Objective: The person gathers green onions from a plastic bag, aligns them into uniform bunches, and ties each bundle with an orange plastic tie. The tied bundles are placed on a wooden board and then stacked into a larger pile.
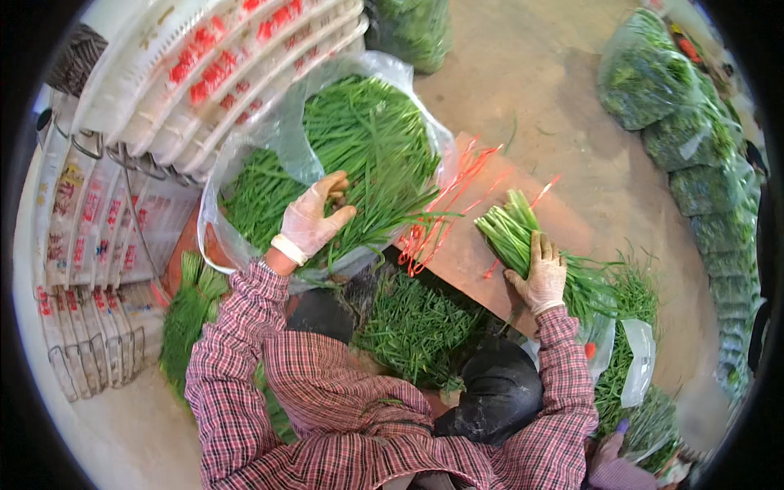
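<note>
My left hand (315,214), in a thin clear glove, is over a large clear plastic bag (214,245) filled with long green leafy stalks (367,128). Its fingers are curled apart from the thumb, and loose leaves lie beside them. My right hand (542,272), gloved too, rests on a bunch of green stalks (511,236) with pale ends, on a reddish board (465,263). Whether its fingers close around the bunch cannot be seen. Between my hands, red plastic ties (429,236) lie on the board and partly against the bag.
Stacked white plastic crates (202,79) stand at the upper left. Tied green bundles (190,306) are beside my left arm. Loose greens (422,324) lie between my knees. Filled bags (704,184) line the right side. Another person's hand (606,453) is at the lower right.
</note>
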A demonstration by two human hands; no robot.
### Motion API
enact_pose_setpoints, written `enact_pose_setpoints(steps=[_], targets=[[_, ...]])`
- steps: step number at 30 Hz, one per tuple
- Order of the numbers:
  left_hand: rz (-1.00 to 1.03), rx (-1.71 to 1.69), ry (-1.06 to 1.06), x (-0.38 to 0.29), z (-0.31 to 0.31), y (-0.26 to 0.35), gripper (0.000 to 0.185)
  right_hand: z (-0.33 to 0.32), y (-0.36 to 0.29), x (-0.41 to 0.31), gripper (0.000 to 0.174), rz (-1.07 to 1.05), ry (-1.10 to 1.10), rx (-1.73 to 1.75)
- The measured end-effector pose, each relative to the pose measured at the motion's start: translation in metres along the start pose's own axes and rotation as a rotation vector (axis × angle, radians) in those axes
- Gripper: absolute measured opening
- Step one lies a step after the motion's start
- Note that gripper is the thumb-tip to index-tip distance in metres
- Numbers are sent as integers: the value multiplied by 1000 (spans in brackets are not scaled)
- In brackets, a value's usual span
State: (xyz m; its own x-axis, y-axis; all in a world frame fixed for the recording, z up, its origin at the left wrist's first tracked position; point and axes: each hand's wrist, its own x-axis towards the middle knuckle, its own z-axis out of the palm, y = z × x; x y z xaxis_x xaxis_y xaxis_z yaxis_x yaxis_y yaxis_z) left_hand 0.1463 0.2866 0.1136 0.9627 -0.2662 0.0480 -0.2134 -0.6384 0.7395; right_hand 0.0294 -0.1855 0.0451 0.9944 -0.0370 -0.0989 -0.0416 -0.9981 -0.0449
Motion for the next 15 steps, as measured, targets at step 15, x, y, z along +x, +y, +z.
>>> enact_pose_setpoints(steps=[15], targets=[[82, 249, -451, -119, 19, -48, 71, -95, -148, 57, 60, -613, -108, 363]])
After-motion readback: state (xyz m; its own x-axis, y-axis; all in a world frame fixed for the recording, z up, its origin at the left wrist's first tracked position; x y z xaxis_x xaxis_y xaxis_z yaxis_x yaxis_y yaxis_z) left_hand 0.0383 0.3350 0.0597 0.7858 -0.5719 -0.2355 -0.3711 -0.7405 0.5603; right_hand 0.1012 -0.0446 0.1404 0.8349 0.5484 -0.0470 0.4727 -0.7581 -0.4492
